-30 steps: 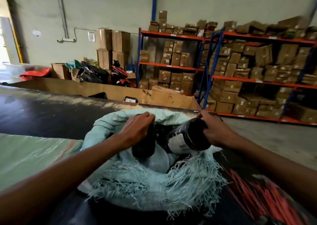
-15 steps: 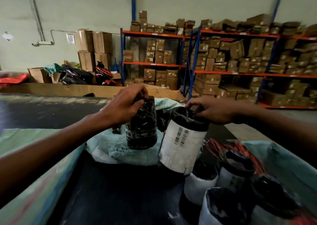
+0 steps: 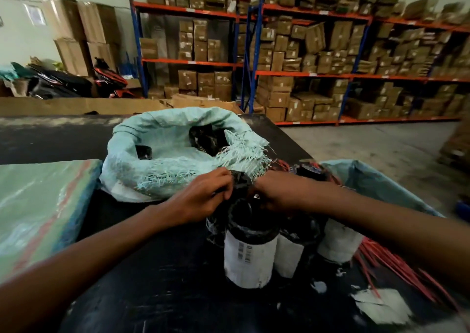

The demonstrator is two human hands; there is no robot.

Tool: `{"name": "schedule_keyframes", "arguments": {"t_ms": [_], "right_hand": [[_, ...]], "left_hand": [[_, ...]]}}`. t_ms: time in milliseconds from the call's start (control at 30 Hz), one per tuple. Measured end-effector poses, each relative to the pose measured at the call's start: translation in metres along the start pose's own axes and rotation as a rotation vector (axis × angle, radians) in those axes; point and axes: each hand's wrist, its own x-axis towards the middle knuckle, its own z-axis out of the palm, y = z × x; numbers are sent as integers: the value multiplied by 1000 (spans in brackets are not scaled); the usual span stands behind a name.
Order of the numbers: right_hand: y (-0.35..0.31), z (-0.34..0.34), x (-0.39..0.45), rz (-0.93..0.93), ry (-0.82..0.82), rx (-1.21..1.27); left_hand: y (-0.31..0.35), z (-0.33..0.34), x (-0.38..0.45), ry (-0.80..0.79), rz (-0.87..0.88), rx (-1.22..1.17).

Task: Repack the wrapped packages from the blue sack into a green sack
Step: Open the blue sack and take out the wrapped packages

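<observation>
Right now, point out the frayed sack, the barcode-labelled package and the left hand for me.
Frayed sack (image 3: 162, 170): head view, on its folded front rim.
Barcode-labelled package (image 3: 250, 261): head view, on its white label.
Left hand (image 3: 203, 198): head view, on the back of the hand.

Black-wrapped, white-labelled packages upright beside frayed sack.

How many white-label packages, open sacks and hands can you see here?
White-label packages: 3
Open sacks: 2
Hands (left, right): 2
Total: 7
</observation>
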Motion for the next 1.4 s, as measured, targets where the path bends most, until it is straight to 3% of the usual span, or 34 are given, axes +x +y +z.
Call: {"name": "schedule_keyframes", "arguments": {"t_ms": [167, 300, 367, 467, 533, 633, 733, 833, 900, 1000, 1200, 1300, 1400], "right_hand": [[-2, -13, -2, -21, -122, 31], [4, -41, 3, -1, -138, 133], [11, -60, 14, -1, -74, 145], [27, -85, 41, 21, -3, 145], [40, -94, 70, 35, 30, 71], [61, -87, 120, 74, -19, -36], [69, -57, 170, 64, -157, -100], [62, -28, 218, -26, -125, -24], [57, -9, 249, -63, -189, 51], [65, 7, 274, -24, -298, -24], [124, -16, 284, 169, -258, -102], [152, -19, 281, 252, -210, -16], [173, -18, 271, 247, -48, -89]], "left_hand": [[1, 6, -4, 55, -53, -179], [-6, -10, -1, 221, -378, -788], [-22, -17, 9, 323, -446, -723], [-58, -28, 14, 379, -517, -438], [-91, -36, 8, 255, -488, -66], [-138, -43, -4, -224, -609, 423], [-166, -41, -21, -606, -788, 391], [-179, -31, -32, -787, -805, 352], [-182, -24, -34, -842, -806, 361], [-184, -23, -32, -848, -858, 307], [-186, -14, -16, -703, -873, 229], [-186, -4, -2, -745, -823, 155], [-187, -7, 26, -778, -696, 116]]}}
